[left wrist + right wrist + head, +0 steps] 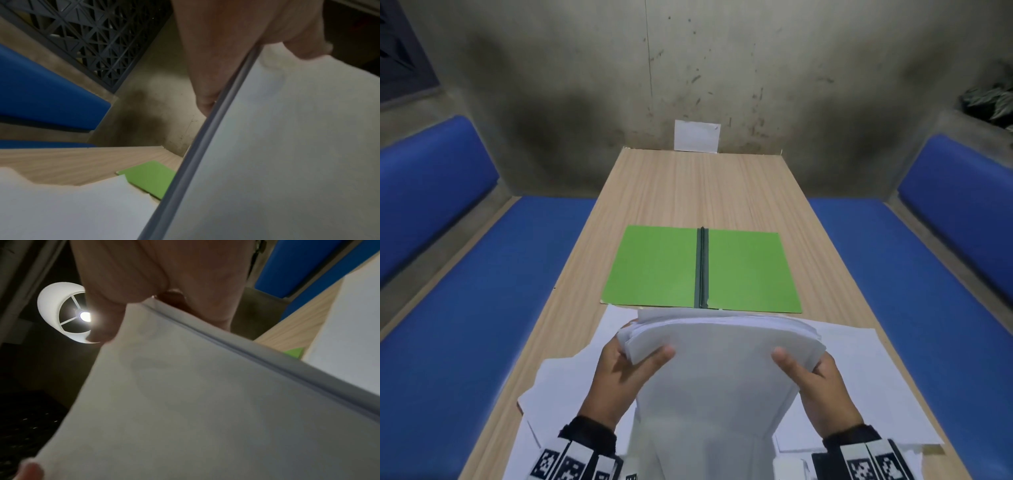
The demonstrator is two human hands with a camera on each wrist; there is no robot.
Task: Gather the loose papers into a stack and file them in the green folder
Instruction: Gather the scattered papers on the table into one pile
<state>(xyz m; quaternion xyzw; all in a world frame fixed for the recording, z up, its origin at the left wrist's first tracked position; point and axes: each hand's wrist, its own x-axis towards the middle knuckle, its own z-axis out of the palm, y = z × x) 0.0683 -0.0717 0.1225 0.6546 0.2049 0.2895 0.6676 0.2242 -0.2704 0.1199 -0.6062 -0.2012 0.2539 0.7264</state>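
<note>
Gripped at its sides by the left hand (619, 370) and right hand (822, 383), a thick white paper stack (715, 370) is held short of the open green card folder (702, 269) beyond the fingertips.

Green folder (661, 267) with a dark spine, white papers (715, 370), light wood-grain table (688, 185), blue benches (482, 291).

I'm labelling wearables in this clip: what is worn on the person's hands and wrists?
Both hands are bare: no gloves, and no rings that I can make out. The left hand and the right hand each end at a dark cuff or strap at the wrist. Behind each cuff sits a band of white blocks printed with black-and-white square marker patterns. No cables show.
</note>
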